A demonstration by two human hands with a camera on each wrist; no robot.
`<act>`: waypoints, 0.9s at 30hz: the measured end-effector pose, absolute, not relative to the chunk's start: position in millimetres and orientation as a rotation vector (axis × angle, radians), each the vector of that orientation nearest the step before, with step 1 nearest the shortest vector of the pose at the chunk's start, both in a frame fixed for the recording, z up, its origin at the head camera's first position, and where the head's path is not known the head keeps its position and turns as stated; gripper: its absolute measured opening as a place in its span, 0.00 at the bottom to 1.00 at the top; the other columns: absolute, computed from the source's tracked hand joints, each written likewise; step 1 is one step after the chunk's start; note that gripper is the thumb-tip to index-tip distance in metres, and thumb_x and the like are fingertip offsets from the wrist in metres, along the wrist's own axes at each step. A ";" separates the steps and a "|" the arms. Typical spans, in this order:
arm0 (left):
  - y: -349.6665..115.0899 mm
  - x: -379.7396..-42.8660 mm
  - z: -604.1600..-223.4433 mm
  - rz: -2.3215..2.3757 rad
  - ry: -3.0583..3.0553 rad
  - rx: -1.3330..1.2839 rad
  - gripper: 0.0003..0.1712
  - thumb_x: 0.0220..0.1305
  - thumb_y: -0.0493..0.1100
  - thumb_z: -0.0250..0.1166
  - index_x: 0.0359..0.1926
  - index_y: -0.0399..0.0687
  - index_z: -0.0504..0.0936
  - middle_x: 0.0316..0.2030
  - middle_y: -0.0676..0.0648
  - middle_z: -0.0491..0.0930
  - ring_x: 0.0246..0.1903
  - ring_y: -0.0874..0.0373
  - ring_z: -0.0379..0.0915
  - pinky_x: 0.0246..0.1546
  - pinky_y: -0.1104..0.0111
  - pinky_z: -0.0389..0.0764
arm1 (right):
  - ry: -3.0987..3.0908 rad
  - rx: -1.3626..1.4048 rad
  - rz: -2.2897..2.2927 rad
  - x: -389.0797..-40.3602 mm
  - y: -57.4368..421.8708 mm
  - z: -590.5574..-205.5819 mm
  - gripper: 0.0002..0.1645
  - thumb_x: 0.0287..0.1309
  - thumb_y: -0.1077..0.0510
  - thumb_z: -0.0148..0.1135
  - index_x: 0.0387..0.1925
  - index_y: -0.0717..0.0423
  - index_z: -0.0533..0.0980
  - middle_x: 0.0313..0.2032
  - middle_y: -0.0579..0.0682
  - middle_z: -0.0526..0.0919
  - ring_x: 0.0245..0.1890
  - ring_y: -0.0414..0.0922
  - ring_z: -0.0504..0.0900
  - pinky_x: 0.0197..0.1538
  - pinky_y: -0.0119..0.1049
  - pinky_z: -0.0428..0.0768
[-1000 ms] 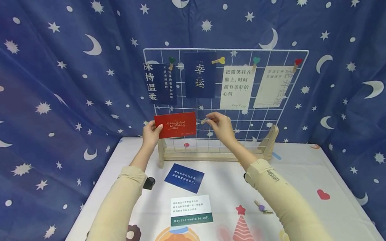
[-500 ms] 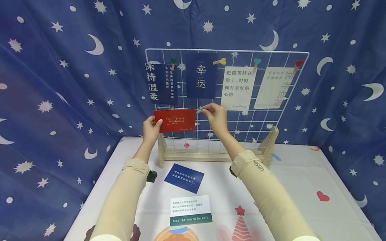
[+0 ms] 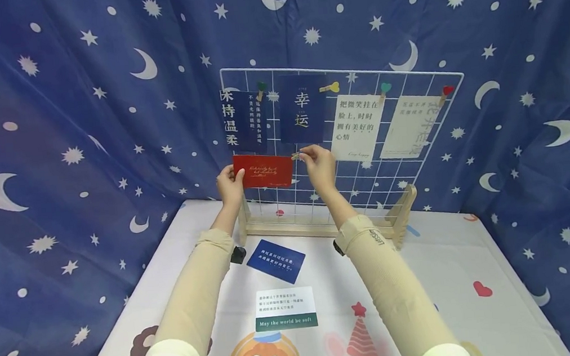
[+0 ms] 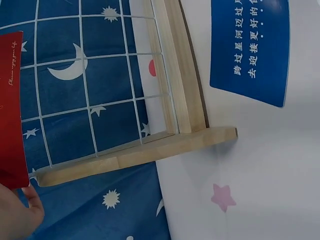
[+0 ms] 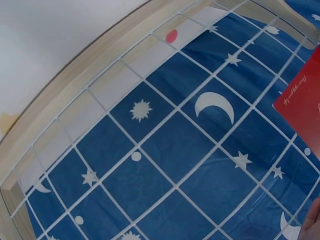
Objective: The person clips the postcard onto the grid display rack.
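My left hand pinches a red card by its left end, thumb in front. The card is held level before the white wire grid, below the hung blue cards. At the card's upper right corner, my right hand pinches a small wooden clothespin between thumb and fingers. In the left wrist view the red card shows at the left edge, with the left hand under it. The right wrist view catches the card and a bit of the right hand at the right edge.
Several cards hang on the grid from heart clothespins, including a white card and a blue card. The grid stands in a wooden base. A blue card and a white-and-green card lie on the table.
Both hands have risen along the grid, carrying the red card up toward the hung blue cards. The right hand's clothespin has come from beside the card to its upper right corner.
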State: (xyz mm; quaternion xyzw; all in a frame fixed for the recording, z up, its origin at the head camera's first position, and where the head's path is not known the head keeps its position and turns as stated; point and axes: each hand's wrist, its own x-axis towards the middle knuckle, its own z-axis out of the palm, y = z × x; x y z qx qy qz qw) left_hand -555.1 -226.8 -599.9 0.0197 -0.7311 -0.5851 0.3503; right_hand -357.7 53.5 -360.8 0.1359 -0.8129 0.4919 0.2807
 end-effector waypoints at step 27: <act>-197.6 -482.1 -525.4 -1.687 -1.906 0.240 0.13 0.54 0.48 0.70 0.37 0.47 0.83 0.24 0.50 0.81 0.24 0.62 0.76 0.22 0.74 0.78 | -2.460 0.301 1.042 -356.6 36.6 -342.9 0.11 0.58 0.60 0.60 0.38 0.64 0.80 0.37 0.57 0.86 0.42 0.52 0.78 0.50 0.42 0.76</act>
